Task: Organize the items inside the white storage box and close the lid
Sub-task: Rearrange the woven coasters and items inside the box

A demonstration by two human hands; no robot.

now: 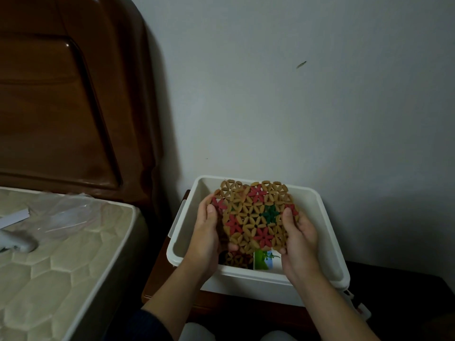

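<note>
A white storage box (320, 217) stands open on a dark wooden nightstand against the wall. Over its opening I hold a round mat of tan wooden beads (256, 215) with red and green flower patterns. My left hand (209, 232) grips its left edge and my right hand (299, 235) grips its right edge. Below the mat, inside the box, lie another beaded mat (235, 259) and a green and white card or packet (266, 260). The rest of the box's inside is hidden by the mat and my hands.
A mattress (61, 267) lies at the left, with a clear plastic bag (66, 212) and a white object (17, 242) on it. The brown wooden headboard (61, 107) rises behind it. A white part, perhaps the lid (357, 303), shows at the box's right front corner.
</note>
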